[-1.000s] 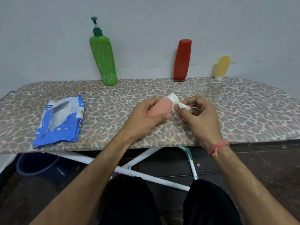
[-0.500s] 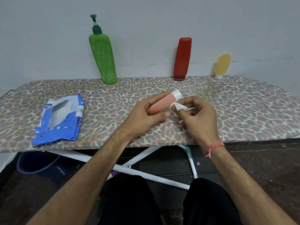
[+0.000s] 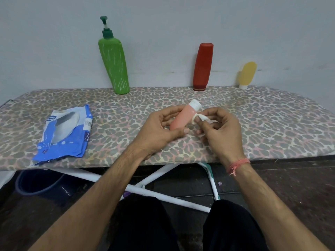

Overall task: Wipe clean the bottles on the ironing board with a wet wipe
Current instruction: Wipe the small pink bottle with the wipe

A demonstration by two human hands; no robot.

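Behind everything stands a plain grey wall (image 3: 181, 24), and in front of it an ironing board (image 3: 253, 124) with a leopard-pattern cover runs across the middle of the frame.

At the centre, just above the board, the left hand (image 3: 157, 131) holds a small pink bottle (image 3: 181, 118) with a white cap (image 3: 195, 104). Its fingers are curled around the lower part of the body, with the thumb pressed on the near side. The long axis of the bottle is tilted: the base points to the lower left, into the left palm, and the cap points to the upper right, away from the person.

The right hand (image 3: 223, 131) is closed in a pinch on a small white wet wipe (image 3: 198, 118), which is pressed against the bottle just under the cap. A thin end of the wipe sticks out between the fingers.

Along the wall three bottles stand on the far edge of the board: a green pump bottle (image 3: 114, 64) at the upper left of centre, a red bottle (image 3: 203, 66) standing on its cap, and a small yellow bottle (image 3: 246, 74) also on its cap, at the upper right.

A blue pack of wipes (image 3: 63, 134) lies flat on the left part of the board, well apart from the hands.
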